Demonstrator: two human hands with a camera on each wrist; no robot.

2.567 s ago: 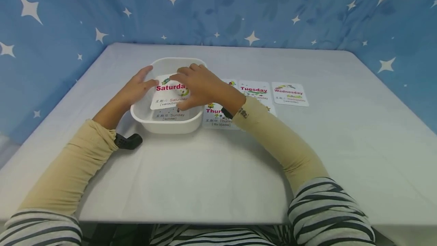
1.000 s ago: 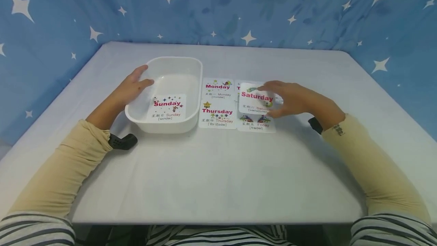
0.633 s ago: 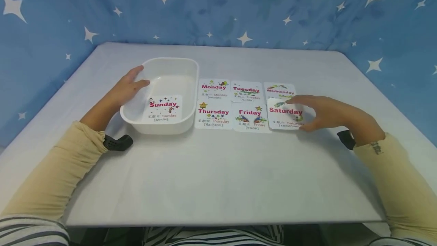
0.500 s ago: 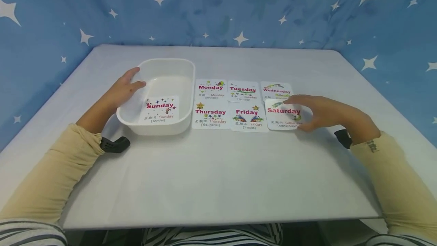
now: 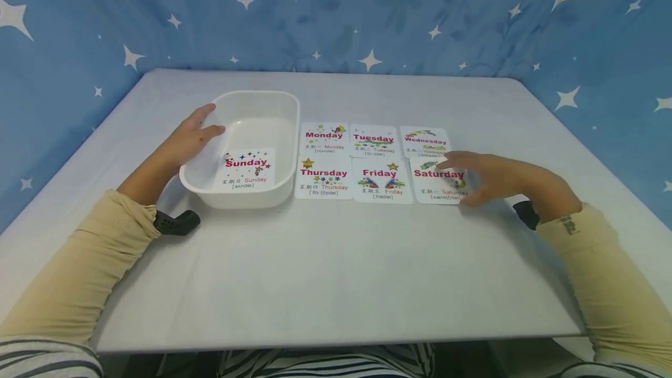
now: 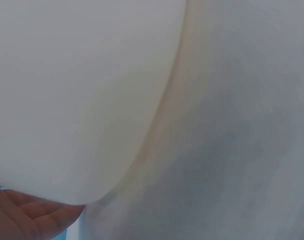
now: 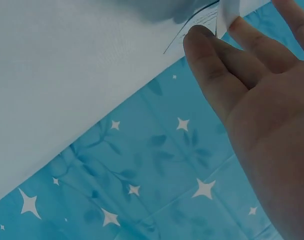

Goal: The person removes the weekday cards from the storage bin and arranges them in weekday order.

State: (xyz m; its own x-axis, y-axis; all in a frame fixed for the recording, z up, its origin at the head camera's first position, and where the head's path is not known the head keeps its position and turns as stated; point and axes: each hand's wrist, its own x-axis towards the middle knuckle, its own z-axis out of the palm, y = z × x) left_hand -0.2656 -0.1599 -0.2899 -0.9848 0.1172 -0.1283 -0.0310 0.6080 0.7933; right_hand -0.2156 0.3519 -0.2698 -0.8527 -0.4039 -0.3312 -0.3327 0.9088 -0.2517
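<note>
My left hand (image 5: 184, 142) grips the left wall of a white plastic tub (image 5: 257, 199), thumb over the rim; its fingers (image 6: 47, 220) show along the tub's outer side in the left wrist view. Inside the tub lies a Sunday card (image 5: 245, 169). My right hand (image 5: 504, 179) holds the Saturday card (image 5: 437, 184) by its right side, index finger at the top edge and thumb near the bottom corner. That card lies at the right end of the front row, beside the Friday card (image 5: 382, 181) and just below the Wednesday card (image 5: 424, 141).
A Monday card (image 5: 322, 139) and a Tuesday card (image 5: 373, 140) continue the back row, with a Thursday card (image 5: 322, 178) at the front left. The tub stands close left of them. A blue star-patterned curtain (image 5: 336, 16) borders the white table (image 5: 336, 273).
The right hand has carried the Saturday card from the tub rightward over the cards, then down beside Friday, with a slight last shift toward me. The left hand stays on the tub.
</note>
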